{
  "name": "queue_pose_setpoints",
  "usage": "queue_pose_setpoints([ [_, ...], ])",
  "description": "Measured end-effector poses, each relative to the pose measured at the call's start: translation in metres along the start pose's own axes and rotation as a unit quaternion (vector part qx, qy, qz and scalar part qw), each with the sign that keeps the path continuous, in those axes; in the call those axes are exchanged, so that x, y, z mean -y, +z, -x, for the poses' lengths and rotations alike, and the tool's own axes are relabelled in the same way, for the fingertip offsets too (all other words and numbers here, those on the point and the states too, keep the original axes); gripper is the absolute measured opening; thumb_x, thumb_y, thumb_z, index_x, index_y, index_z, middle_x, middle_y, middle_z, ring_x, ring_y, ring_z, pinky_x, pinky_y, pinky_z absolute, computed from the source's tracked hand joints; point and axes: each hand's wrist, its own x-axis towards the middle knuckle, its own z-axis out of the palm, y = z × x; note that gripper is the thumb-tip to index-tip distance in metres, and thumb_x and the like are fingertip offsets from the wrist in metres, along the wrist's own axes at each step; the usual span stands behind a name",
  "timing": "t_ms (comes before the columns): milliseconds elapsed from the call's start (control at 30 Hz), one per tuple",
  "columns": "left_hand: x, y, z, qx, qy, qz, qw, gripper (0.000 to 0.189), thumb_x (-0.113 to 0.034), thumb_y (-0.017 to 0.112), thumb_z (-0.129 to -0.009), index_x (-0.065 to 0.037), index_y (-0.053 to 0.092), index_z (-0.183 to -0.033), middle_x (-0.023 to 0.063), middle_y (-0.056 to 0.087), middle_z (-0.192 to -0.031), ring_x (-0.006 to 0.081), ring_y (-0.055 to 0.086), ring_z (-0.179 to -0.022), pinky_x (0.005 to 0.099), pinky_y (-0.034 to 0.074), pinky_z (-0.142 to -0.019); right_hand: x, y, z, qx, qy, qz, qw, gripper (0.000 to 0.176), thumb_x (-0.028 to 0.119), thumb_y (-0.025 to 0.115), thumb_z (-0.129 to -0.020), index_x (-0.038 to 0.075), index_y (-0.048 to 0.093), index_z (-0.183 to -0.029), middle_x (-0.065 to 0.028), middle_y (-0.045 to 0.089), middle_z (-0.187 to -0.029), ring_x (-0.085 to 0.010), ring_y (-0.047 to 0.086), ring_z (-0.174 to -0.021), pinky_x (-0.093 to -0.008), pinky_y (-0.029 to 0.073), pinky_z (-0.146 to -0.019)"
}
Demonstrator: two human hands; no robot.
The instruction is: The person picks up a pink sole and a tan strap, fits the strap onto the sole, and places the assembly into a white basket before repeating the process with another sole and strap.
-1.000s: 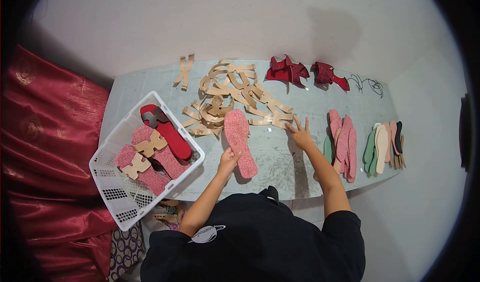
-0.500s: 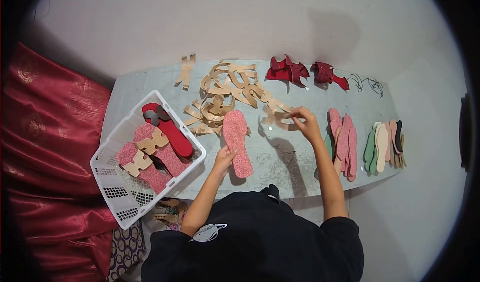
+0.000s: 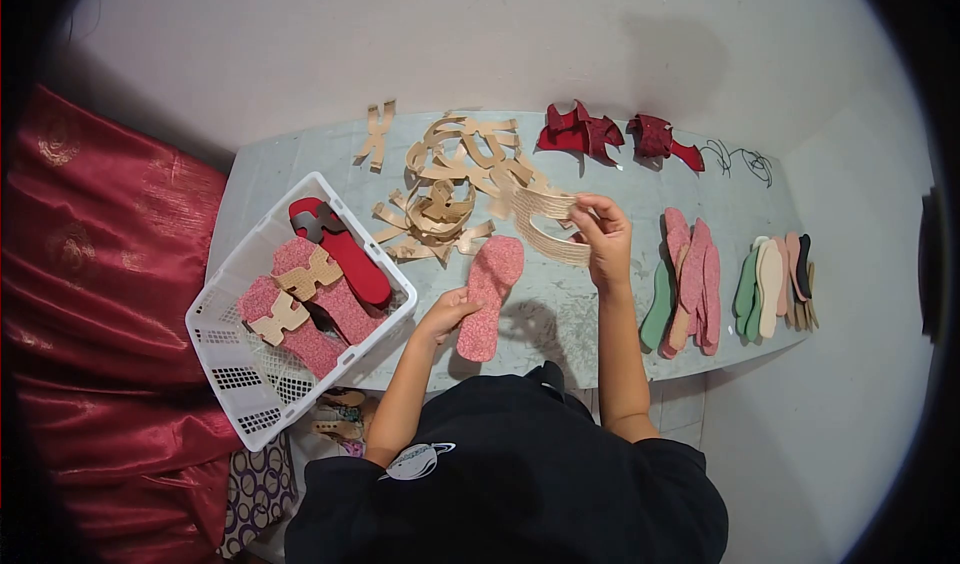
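Sole (image 3: 490, 299): we held one pink speckled sole at a tilt over the table (image 3: 600, 334), its broad end pointing away from us.
Left hand (image 3: 447, 316): we had it closed on the sole's left edge, thumb over the upper face, most of the other fingers out of sight behind.
Right hand (image 3: 606, 236): we had it raised, nearly closed, thumb and fingertips pinching one arm of a strap piece (image 3: 527, 212).
Strap piece: it hung to the left of our right hand, a second arm curving back near the palm; whether that arm touched the hand, we could not tell.
Strap pile (image 3: 440, 207): we saw beige straps in a tangle beyond our left hand, one X-shaped strap (image 3: 377, 136) lying apart past it.
Red uppers (image 3: 580, 134): we saw two beyond our right hand, with dark cords (image 3: 742, 164) farther to the right.
Pink soles (image 3: 690, 284): we saw these stacked to the right of our right hand, a green sole (image 3: 657, 309) just beside them and a multicoloured row of soles (image 3: 769, 289) farther right.
Basket (image 3: 222, 359): it stood left of our left hand, holding a red sole (image 3: 355, 264) and two strapped pink soles (image 3: 345, 314).
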Motion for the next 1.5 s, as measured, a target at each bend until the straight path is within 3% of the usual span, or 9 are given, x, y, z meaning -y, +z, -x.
queue_pose_setpoints([
  [167, -0.015, 0.014, 0.014, 0.018, 0.015, -0.017, 1.0, 0.032, -0.011, 0.058, -0.083, -0.001, 0.05, -0.112, 0.0036, 0.062, -0.094, 0.0067, 0.059, -0.078, 0.0202, 0.047, -0.067, -0.04, -0.021, 0.012, -0.059, 0.049, -0.062, 0.995, 0.018, 0.004, 0.062, -0.078, 0.003, 0.058, -0.095, -0.0047, 0.059, -0.094, -0.011, 0.058, -0.079, -0.0208, 0.047, -0.063],
  [233, -0.027, 0.028, 0.026, -0.008, 0.058, -0.018, 0.998, 0.034, -0.01, 0.058, -0.083, -0.001, 0.049, -0.114, 0.0033, 0.062, -0.095, 0.0055, 0.058, -0.079, 0.0203, 0.046, -0.068, -0.058, -0.037, 0.024, -0.039, 0.127, 0.032, 0.991, 0.02, 0.005, 0.063, -0.077, 0.001, 0.058, -0.096, -0.0052, 0.059, -0.093, -0.0105, 0.057, -0.078, -0.0212, 0.045, -0.068],
  [300, -0.021, 0.02, 0.023, 0.032, 0.055, -0.011, 0.998, 0.038, -0.008, 0.058, -0.083, 0.0, 0.046, -0.118, 0.0042, 0.061, -0.099, 0.007, 0.058, -0.084, 0.0216, 0.046, -0.074, -0.071, -0.049, 0.036, -0.054, 0.167, 0.055, 0.983, 0.021, 0.006, 0.064, -0.078, -0.001, 0.057, -0.096, -0.0058, 0.06, -0.093, -0.0113, 0.057, -0.079, -0.0228, 0.045, -0.07],
  [400, -0.015, 0.028, 0.027, 0.037, 0.078, 0.023, 0.996, 0.039, -0.004, 0.055, -0.083, 0.002, 0.042, -0.12, 0.007, 0.057, -0.108, 0.0102, 0.055, -0.095, 0.0253, 0.043, -0.084, -0.077, -0.055, 0.05, -0.106, 0.102, 0.064, 0.987, 0.019, 0.007, 0.062, -0.079, -0.002, 0.057, -0.095, -0.0076, 0.06, -0.093, -0.0135, 0.058, -0.081, -0.0239, 0.046, -0.071],
  [700, -0.002, 0.044, 0.029, 0.048, 0.111, 0.027, 0.992, 0.066, 0.0, 0.053, -0.083, -0.006, 0.015, -0.136, 0.0105, 0.048, -0.121, 0.0147, 0.051, -0.105, 0.0295, 0.041, -0.088, -0.089, -0.053, 0.072, -0.18, 0.059, 0.022, 0.982, 0.015, 0.005, 0.062, -0.079, -0.001, 0.057, -0.092, -0.0079, 0.06, -0.092, -0.0128, 0.057, -0.083, -0.0252, 0.046, -0.074],
  [1033, -0.011, 0.052, 0.033, 0.067, 0.082, 0.06, 0.993, 0.069, 0.002, 0.055, -0.08, -0.007, 0.016, -0.136, 0.0123, 0.047, -0.122, 0.0173, 0.049, -0.108, 0.0316, 0.04, -0.091, -0.084, -0.035, 0.071, -0.222, 0.028, 0.034, 0.974, 0.017, 0.006, 0.061, -0.081, -0.001, 0.055, -0.094, -0.0062, 0.059, -0.09, -0.0114, 0.056, -0.08, -0.0235, 0.044, -0.073],
  [1233, -0.011, 0.053, 0.033, 0.051, 0.089, 0.067, 0.992, 0.072, 0.004, 0.054, -0.08, -0.009, 0.012, -0.137, 0.0123, 0.053, -0.115, 0.0188, 0.056, -0.099, 0.0337, 0.044, -0.086, -0.082, -0.035, 0.07, -0.201, 0.044, 0.033, 0.978, 0.018, 0.009, 0.061, -0.081, 0.0, 0.055, -0.095, -0.0061, 0.058, -0.092, -0.0123, 0.055, -0.082, -0.0237, 0.043, -0.074],
  [1433, -0.013, 0.055, 0.034, 0.056, 0.074, 0.098, 0.991, 0.074, 0.005, 0.054, -0.078, -0.009, 0.013, -0.137, 0.0133, 0.049, -0.119, 0.0193, 0.054, -0.104, 0.0337, 0.043, -0.088, -0.074, -0.032, 0.07, -0.202, 0.032, 0.064, 0.977, 0.018, 0.008, 0.059, -0.082, -0.001, 0.056, -0.097, -0.0057, 0.058, -0.091, -0.0104, 0.055, -0.079, -0.0226, 0.044, -0.071],
  [1500, -0.015, 0.055, 0.034, 0.059, 0.061, 0.122, 0.989, 0.072, 0.006, 0.054, -0.078, -0.009, 0.014, -0.136, 0.0131, 0.047, -0.121, 0.0196, 0.051, -0.107, 0.0335, 0.042, -0.09, -0.068, -0.029, 0.071, -0.198, 0.073, 0.063, 0.975, 0.017, 0.009, 0.058, -0.083, -0.001, 0.056, -0.097, -0.005, 0.058, -0.091, -0.0089, 0.055, -0.076, -0.0215, 0.044, -0.069],
])
